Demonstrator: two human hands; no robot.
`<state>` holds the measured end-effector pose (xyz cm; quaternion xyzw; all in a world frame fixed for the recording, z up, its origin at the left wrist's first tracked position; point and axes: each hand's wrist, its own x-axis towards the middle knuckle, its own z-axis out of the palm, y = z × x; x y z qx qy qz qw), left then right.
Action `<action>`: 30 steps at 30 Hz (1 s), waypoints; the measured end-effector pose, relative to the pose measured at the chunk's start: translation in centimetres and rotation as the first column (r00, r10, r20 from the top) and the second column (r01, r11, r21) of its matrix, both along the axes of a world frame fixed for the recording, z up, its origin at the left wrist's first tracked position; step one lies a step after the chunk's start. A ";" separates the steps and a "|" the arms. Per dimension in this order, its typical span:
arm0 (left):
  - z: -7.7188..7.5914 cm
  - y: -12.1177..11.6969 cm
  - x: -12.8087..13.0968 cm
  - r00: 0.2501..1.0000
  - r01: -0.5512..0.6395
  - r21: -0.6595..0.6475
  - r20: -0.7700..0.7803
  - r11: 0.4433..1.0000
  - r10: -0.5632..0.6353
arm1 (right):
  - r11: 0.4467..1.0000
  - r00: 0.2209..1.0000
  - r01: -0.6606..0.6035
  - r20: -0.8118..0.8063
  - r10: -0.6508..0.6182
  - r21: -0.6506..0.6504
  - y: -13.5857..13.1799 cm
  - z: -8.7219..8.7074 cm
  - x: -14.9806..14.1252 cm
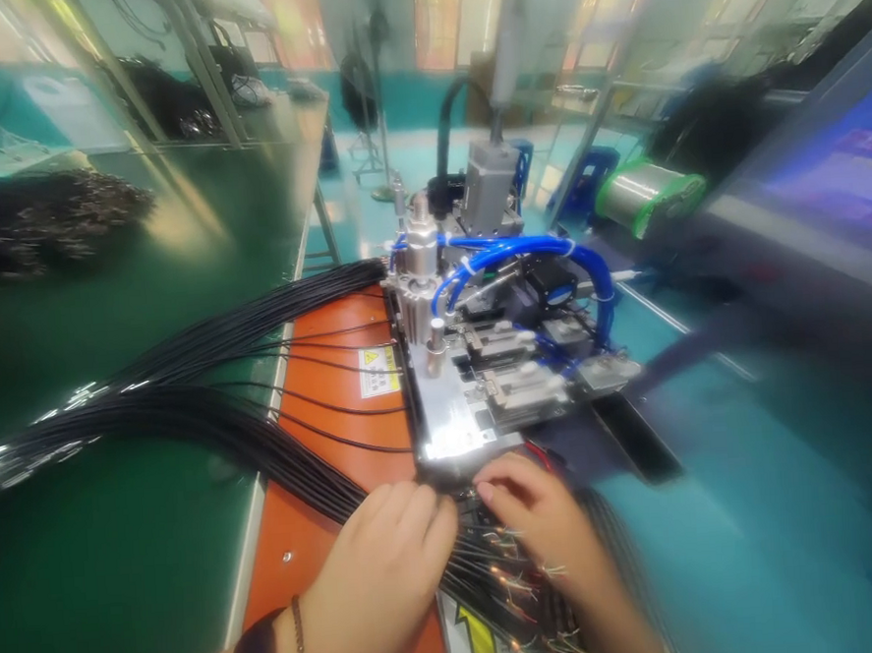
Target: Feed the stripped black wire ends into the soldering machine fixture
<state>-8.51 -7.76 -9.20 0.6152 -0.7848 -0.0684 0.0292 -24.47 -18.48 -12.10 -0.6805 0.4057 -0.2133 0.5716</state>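
My left hand (pixel 394 546) lies over the near end of a bundle of black cables (pixel 297 468), fingers curled down. Its fingertips, and whatever they grip, are hidden. Close on its right, my right hand (pixel 532 503) has thumb and forefinger brought together at the near edge of the machine (pixel 448 414); I cannot make out anything between them. Stripped cable ends (pixel 507 578) with bare coloured wires fan out below and between both hands. Several single black cables (pixel 337 406) run across the orange plate (pixel 319 353) into the machine's left side.
Blue air hoses (pixel 535 251) arch over the machine. A green-rimmed spool of wire (pixel 650 195) is behind it on the right. More dark cables (pixel 46 222) lie on the green table (pixel 161 540) at left. A blurred screen (pixel 840 174) stands at far right.
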 end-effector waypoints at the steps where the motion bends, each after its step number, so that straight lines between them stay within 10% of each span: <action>1: 0.0 0.0 -0.1 1.000 -0.004 0.027 -0.005 1.000 0.004 | 0.999 1.000 0.013 -0.025 -0.014 -0.038 0.0 -0.1 0.1; 5: -0.1 0.1 -0.6 0.997 -0.081 0.105 0.019 0.991 0.080 | 0.985 0.991 0.104 -0.075 -0.115 -0.136 0.3 -0.8 0.5; 11: -0.4 1.4 -1.0 0.985 -0.071 -0.096 0.150 0.993 0.084 | 0.981 0.983 0.183 -0.039 -0.181 0.063 0.8 -1.9 0.2; 19: 0.6 1.7 -0.9 0.979 0.025 -0.169 0.204 0.985 0.010 | 0.944 1.000 0.009 0.004 -0.008 -0.330 1.0 -2.0 -1.2; 30: 0.1 1.5 -0.5 0.998 -0.035 -0.201 0.050 0.979 0.046 | 0.926 0.998 0.059 0.002 -0.063 -0.373 1.3 -2.2 -2.0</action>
